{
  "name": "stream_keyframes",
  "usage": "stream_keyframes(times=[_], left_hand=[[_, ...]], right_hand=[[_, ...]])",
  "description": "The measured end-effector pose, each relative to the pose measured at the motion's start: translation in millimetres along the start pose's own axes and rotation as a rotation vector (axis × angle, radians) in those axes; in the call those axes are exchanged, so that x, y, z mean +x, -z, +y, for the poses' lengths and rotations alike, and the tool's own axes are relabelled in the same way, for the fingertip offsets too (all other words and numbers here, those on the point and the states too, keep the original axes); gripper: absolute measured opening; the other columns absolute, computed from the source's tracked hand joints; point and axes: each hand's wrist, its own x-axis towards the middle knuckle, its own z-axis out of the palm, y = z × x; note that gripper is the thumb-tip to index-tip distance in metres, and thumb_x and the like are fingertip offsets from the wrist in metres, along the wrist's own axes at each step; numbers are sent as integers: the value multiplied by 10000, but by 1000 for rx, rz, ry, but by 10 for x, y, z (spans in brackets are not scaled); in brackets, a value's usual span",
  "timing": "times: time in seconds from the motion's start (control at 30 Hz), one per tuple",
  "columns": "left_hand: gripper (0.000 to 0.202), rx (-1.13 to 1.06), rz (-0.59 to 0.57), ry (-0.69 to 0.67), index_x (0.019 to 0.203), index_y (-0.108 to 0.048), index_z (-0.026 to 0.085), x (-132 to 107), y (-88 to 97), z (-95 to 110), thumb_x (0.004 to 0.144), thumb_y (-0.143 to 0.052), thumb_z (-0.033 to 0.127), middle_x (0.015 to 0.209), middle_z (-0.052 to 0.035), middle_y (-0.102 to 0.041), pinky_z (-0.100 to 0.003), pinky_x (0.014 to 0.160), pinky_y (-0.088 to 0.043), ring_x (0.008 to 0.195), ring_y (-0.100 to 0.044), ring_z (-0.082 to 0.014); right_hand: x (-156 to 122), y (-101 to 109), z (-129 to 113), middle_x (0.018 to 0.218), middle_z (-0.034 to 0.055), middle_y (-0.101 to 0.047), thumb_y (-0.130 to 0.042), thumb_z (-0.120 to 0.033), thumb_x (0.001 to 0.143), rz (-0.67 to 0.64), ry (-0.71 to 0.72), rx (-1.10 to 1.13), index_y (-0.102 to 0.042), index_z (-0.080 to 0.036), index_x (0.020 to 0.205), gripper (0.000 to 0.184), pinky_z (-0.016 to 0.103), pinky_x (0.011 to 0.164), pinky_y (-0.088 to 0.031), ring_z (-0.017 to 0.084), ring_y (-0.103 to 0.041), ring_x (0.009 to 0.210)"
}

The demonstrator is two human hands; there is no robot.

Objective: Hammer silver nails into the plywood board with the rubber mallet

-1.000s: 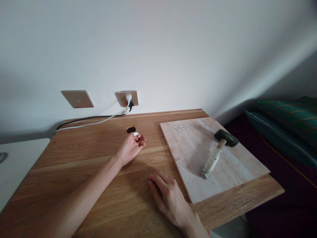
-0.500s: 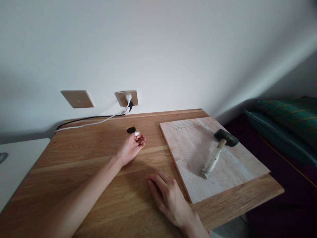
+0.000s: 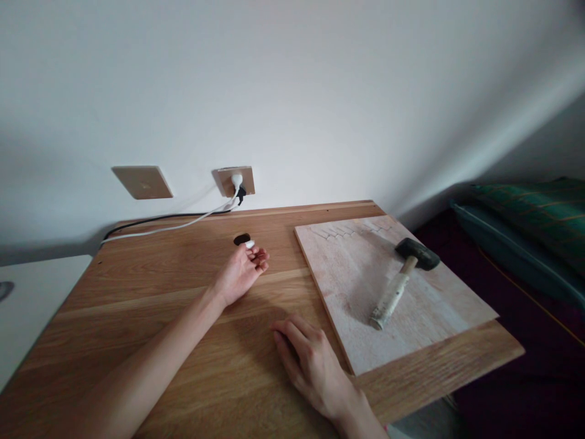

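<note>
My left hand (image 3: 240, 272) is raised over the wooden desk with its fingers curled. A small white piece (image 3: 249, 244) is pinched at its fingertips, close to the dark round hole in the desktop (image 3: 242, 238); the fingers hide too much to tell its kind. My right hand (image 3: 313, 366) rests on the desk nearer to me, fingers bent together, with nothing visible in them. Just right of it is a pale flat board (image 3: 361, 286). On that board lies a mallet (image 3: 397, 286) with a black head and a whitish worn handle.
Two cables (image 3: 183, 222), one white and one black, run along the desk's back edge to the wall socket (image 3: 244, 180). A blank wall plate (image 3: 144, 183) is left of it. White furniture (image 3: 41, 299) stands at left; green bedding (image 3: 539, 213) lies at right.
The white piece at my left fingertips has shifted slightly left and up, now overlapping the hole's edge. My right hand, the board and the mallet have stayed put.
</note>
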Motion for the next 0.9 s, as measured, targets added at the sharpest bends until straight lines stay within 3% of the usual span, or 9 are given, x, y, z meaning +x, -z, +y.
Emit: stream_keyframes(times=[0.53, 0.73, 0.9], left_hand=[[267, -12, -11, -19, 724, -636, 121, 27, 53, -27, 987, -596, 103, 806, -74, -653, -248, 657, -518, 748, -657, -142], [150, 97, -96, -100, 749, -688, 129, 65, 105, -79, 822, -818, 111, 823, -58, -680, -238, 685, -493, 795, -645, -141], [291, 290, -210, -185, 763, -720, 157, 120, 200, -135, 673, -979, 255, 865, -28, -682, -248, 774, -473, 850, -617, -140]], right_hand=[[12, 13, -8, 1001, 70, -726, -475, -173, 1110, 8, 9, -8, -674, -224, 1137, 207, 326, 780, -566, 226, -708, 876], [16, 15, -7, 1018, 70, -727, -480, -181, 1112, 7, 6, 3, -672, -231, 1153, 202, 322, 801, -572, 222, -712, 893], [7, 16, -4, 1021, 68, -726, -476, -174, 1111, -1, -2, 2, -673, -233, 1147, 209, 322, 800, -570, 222, -714, 896]])
